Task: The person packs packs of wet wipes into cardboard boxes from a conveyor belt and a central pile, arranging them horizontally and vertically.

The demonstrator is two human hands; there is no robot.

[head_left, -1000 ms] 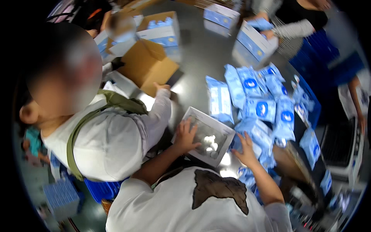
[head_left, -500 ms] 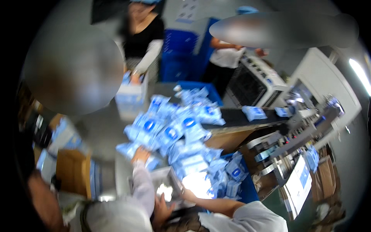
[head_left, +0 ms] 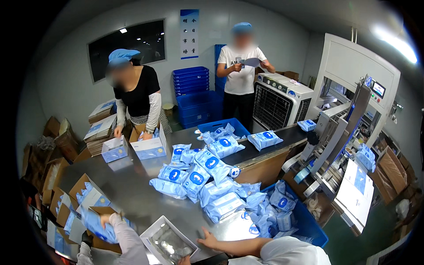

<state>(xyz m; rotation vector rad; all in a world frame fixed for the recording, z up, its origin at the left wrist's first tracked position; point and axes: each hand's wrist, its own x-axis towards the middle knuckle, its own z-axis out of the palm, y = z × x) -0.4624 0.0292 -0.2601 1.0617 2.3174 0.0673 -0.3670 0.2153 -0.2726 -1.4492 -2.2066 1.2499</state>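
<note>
My left hand is at the bottom edge, closed on the near right corner of an open white carton. Only part of its fingers shows. Bright glare fills the inside of the carton. Just right of it, my right hand hovers by the metal tabletop, fingers apart and holding nothing. Beyond it lies a heap of light-blue soft packs with dark-blue round marks. At lower left, a co-worker's pale-sleeved hand grips a blue pack over the open cartons.
A blue tub of packs stands at right, beside a machine and dark conveyor. Across the table, a person handles two cartons. Another person stands behind with a sheet. Open cartons line the left.
The view has swung and sharpened. My right hand has come away from the carton, its fingers now spread. The co-worker's pale-sleeved hand has gone from the heap to the left cartons with a pack.
</note>
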